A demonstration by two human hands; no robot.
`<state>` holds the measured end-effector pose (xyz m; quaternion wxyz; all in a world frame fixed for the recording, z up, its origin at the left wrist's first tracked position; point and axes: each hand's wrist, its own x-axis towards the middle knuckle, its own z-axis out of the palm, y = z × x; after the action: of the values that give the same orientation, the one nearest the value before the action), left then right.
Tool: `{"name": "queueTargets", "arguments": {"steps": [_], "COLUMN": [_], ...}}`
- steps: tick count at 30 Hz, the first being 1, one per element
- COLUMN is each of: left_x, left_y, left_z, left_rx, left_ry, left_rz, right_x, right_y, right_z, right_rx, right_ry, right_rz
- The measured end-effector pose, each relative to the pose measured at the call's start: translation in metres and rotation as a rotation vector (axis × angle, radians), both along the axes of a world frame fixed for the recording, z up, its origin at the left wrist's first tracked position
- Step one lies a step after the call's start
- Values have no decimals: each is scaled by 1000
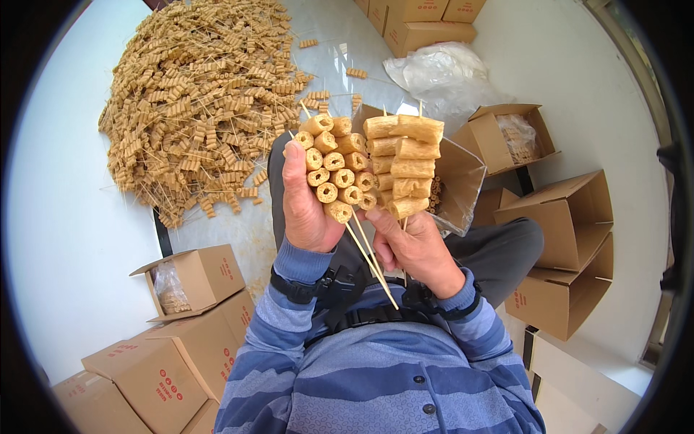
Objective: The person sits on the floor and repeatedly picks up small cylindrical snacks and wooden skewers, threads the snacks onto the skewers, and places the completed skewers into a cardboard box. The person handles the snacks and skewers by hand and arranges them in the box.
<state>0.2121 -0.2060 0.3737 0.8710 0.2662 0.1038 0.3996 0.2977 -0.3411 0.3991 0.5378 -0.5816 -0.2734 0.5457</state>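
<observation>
Several skewers of golden-brown, hollow rolls (pixel 332 160) are bunched in my left hand (pixel 303 206), which is closed around their side. The round open ends of these rolls face up, and bare sticks poke out below toward my belly. Close beside them, my right hand (pixel 416 249) grips other skewers of rolls (pixel 412 159) by the lower sticks, and these show their long sides. The two bunches nearly meet in the middle, above my lap. Whether they touch is hard to make out. Some of the right hand's fingers are hidden behind the sticks and rolls.
A large heap of skewered rolls (pixel 202 101) covers the floor at the far left, with loose skewers (pixel 356 73) nearby. A plastic-lined carton (pixel 463 181) stands beyond my right hand. Open cartons (pixel 553 220) stand right, stacked cartons (pixel 152 372) left. Clear plastic sheeting (pixel 441 76) lies behind.
</observation>
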Motion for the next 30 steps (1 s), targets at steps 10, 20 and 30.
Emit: {"name": "queueTargets", "arguments": {"steps": [10, 20, 30], "left_x": [-11, -7, -9], "left_y": [-2, 1, 7], "left_z": [2, -8, -11], "left_rx": [18, -75, -165], "left_ry": [124, 11, -118], "left_rz": [-210, -75, -165], "right_x": [13, 39, 52], "right_y": [-2, -14, -12], "right_z": [0, 6, 2], "right_rx": [-55, -199, -136], "right_ry": [-6, 25, -184], "right_rz": [131, 150, -130]}}
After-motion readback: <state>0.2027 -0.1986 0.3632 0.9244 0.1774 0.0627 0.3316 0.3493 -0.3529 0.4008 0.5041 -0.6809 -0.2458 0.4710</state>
